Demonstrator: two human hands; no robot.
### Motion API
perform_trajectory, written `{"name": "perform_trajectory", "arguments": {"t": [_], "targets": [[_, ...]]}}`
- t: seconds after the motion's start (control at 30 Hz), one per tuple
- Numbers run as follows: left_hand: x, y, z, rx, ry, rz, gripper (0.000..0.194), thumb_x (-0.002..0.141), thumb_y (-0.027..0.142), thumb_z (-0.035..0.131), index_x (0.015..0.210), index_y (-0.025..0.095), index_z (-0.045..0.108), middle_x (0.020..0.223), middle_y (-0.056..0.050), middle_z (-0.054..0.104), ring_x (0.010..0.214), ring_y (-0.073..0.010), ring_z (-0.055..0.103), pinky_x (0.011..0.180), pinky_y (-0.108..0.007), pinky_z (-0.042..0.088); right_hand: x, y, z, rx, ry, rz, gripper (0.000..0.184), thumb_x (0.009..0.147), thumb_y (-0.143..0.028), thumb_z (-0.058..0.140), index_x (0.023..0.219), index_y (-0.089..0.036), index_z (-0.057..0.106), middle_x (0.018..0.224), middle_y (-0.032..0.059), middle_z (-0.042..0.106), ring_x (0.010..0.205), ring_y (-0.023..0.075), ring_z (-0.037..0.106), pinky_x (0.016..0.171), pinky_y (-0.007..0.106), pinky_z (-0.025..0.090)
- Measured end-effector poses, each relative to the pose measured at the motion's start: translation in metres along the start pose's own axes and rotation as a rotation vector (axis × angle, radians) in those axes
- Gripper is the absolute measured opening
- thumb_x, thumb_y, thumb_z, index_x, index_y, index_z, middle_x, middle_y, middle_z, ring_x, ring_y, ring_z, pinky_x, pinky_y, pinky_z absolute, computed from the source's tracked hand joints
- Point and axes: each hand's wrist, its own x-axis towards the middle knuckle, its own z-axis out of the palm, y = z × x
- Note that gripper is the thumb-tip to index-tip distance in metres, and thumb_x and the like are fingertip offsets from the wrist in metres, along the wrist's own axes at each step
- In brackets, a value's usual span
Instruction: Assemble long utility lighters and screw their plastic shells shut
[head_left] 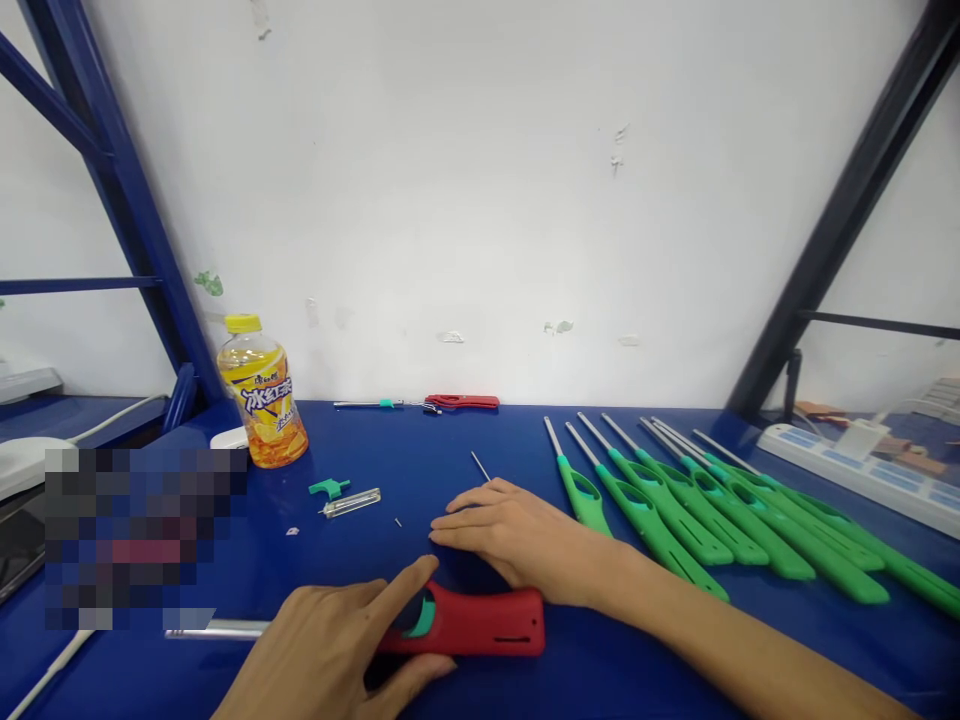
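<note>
- The left hand [315, 640] has its grip clamped on the red lighter [499, 625], which lies on the counter [420, 450] in front of the person, its tube [225, 629] pointing left.
- The right hand [510, 525] lies palm down just beyond the lighter, by a thin rod [478, 464]; its underside is hidden, so I cannot tell whether its grip is apart or holds anything.
- To do this well, I would brace the lighter flat and leave the teal part [422, 618] unpressed.
- The right fingers should go gently: a small pin [398, 522] lies near them and could easily be swept away.
- Farther left lie a green piece [328, 488] and a clear case [352, 502], best left out of the left wrist's path.
- The counter is blue; green lighters [682, 565] fan across its right side, with a power strip [885, 475] beyond.
- A bottle [262, 400] stands at back left; red parts [461, 402] lie by the scuffed white wall [465, 180].
</note>
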Motion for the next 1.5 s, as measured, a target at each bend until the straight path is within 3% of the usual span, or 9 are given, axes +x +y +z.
{"name": "perform_trajectory", "arguments": {"t": [0.27,0.5,0.9,1.03,1.17,1.3,1.4,1.5], "targets": [[0.001,-0.001,0.000,-0.044,-0.007,-0.063,0.054,0.093,0.058,0.068,0.141,0.032,0.066,0.097,0.002,0.085,0.077,-0.0244,0.082,0.065,-0.031,0.064,0.001,0.008,0.001,-0.116,0.088,0.055,0.027,0.107,-0.015,0.052,0.123,-0.020,0.073,0.124,0.0029,0.077,0.112,0.0218,0.059,0.096,0.038,0.039],[0.002,-0.001,0.001,-0.024,0.010,-0.084,0.050,0.094,0.056,0.066,0.138,0.033,0.066,0.102,0.003,0.085,0.082,-0.0255,0.083,0.067,-0.033,0.065,0.007,0.011,0.005,-0.113,0.141,0.152,0.021,0.108,-0.029,0.056,0.103,-0.022,0.075,0.101,0.0018,0.076,0.098,0.0197,0.060,0.086,0.035,0.039],[0.005,0.001,-0.004,-0.044,-0.041,-0.104,0.050,0.095,0.055,0.065,0.141,0.035,0.064,0.105,0.002,0.085,0.086,-0.0260,0.083,0.072,-0.032,0.065,0.001,0.011,-0.008,-0.055,0.250,0.262,0.016,0.108,-0.028,0.057,0.097,-0.021,0.067,0.101,0.0006,0.075,0.097,0.0193,0.061,0.088,0.035,0.037],[0.004,0.001,-0.003,-0.063,-0.067,-0.128,0.050,0.096,0.056,0.063,0.142,0.036,0.063,0.108,0.002,0.084,0.089,-0.0261,0.082,0.075,-0.032,0.064,-0.001,0.006,-0.010,-0.071,0.220,0.290,0.022,0.105,-0.042,0.061,0.102,-0.021,0.066,0.098,0.0015,0.074,0.096,0.0215,0.062,0.089,0.037,0.039],[0.003,0.001,-0.002,-0.060,-0.075,-0.141,0.051,0.095,0.057,0.062,0.141,0.035,0.064,0.113,0.001,0.084,0.093,-0.0281,0.082,0.077,-0.036,0.065,0.004,-0.001,-0.006,-0.261,0.119,0.279,0.038,0.105,-0.055,0.054,0.098,-0.020,0.065,0.098,0.0061,0.071,0.098,0.0256,0.062,0.092,0.042,0.041],[0.005,0.003,-0.003,-0.054,-0.100,-0.161,0.051,0.096,0.055,0.062,0.142,0.033,0.064,0.111,0.001,0.084,0.091,-0.0283,0.082,0.078,-0.037,0.065,0.011,-0.003,0.001,-0.386,0.032,0.207,0.038,0.110,-0.049,0.044,0.099,-0.020,0.065,0.095,0.0072,0.070,0.096,0.0261,0.062,0.089,0.042,0.043],[0.007,0.004,-0.004,-0.061,-0.110,-0.162,0.051,0.096,0.056,0.062,0.141,0.033,0.064,0.110,0.001,0.084,0.090,-0.0280,0.082,0.076,-0.036,0.065,0.015,0.000,0.005,-0.405,0.016,0.185,0.033,0.112,-0.040,0.040,0.101,-0.020,0.064,0.094,0.0067,0.071,0.094,0.0249,0.063,0.091,0.042,0.042],[0.006,0.003,-0.003,-0.062,-0.115,-0.171,0.050,0.096,0.056,0.061,0.141,0.034,0.064,0.109,0.001,0.084,0.091,-0.0281,0.082,0.075,-0.036,0.065,0.021,0.005,0.010,-0.416,0.015,0.203,0.037,0.111,-0.042,0.040,0.097,-0.019,0.065,0.091,0.0079,0.073,0.092,0.0255,0.064,0.089,0.043,0.042]]}}
